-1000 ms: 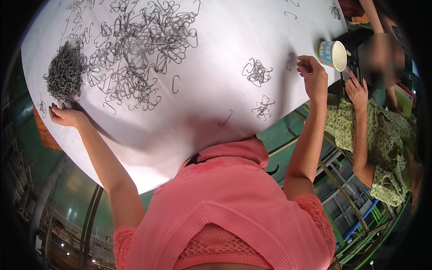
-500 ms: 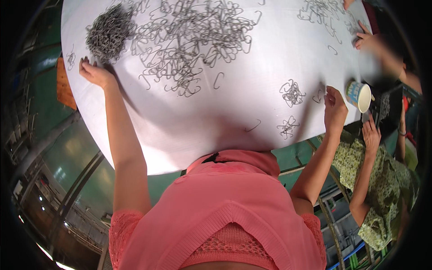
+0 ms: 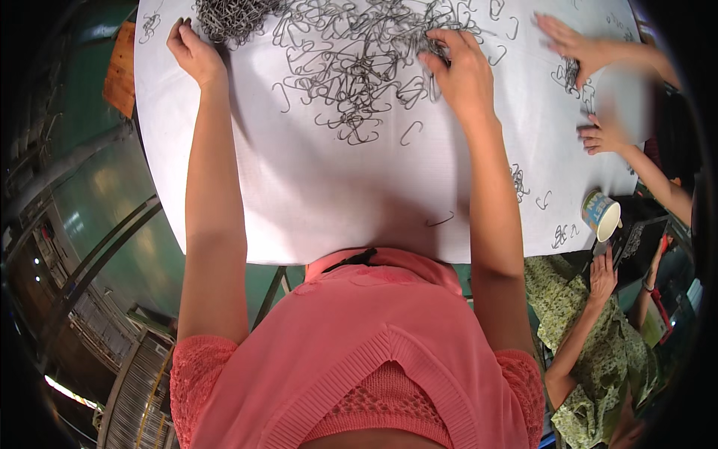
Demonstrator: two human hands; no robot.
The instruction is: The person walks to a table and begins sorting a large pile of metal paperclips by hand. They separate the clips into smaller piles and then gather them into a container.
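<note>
The right hand (image 3: 465,73) is held over the right side of a loose spread of bent wire hooks (image 3: 351,78) on the white table (image 3: 299,209). Its thumb stands apart from its bent fingers, leaving a gap with hooks showing beyond it; whether the fingertips touch any hook is unclear. The left hand (image 3: 200,58) rests just beside a dense heap (image 3: 235,19) of the same dark wire pieces, its fingers loosely curled upward; the view does not settle whether anything lies inside them.

The heap is cut off by the upper rim of the view, with the loose spread on its right. A single hook (image 3: 410,133) lies apart, just below the spread, and a lone wire piece (image 3: 441,220) lies nearer the person's body. To the left of the left hand is a small group of hooks (image 3: 150,27) near the table's edge.

The right forearm crosses the table and partly covers a small cluster (image 3: 518,183); another cluster (image 3: 560,236) lies nearer the edge. A tilted paper cup (image 3: 600,215) is at the right-hand corner, with one co-worker's hand (image 3: 603,278) near it. Farther up that side, another person's spread hand (image 3: 580,46) reaches over more hooks (image 3: 570,73), and a further hand (image 3: 606,136) is below it.
</note>
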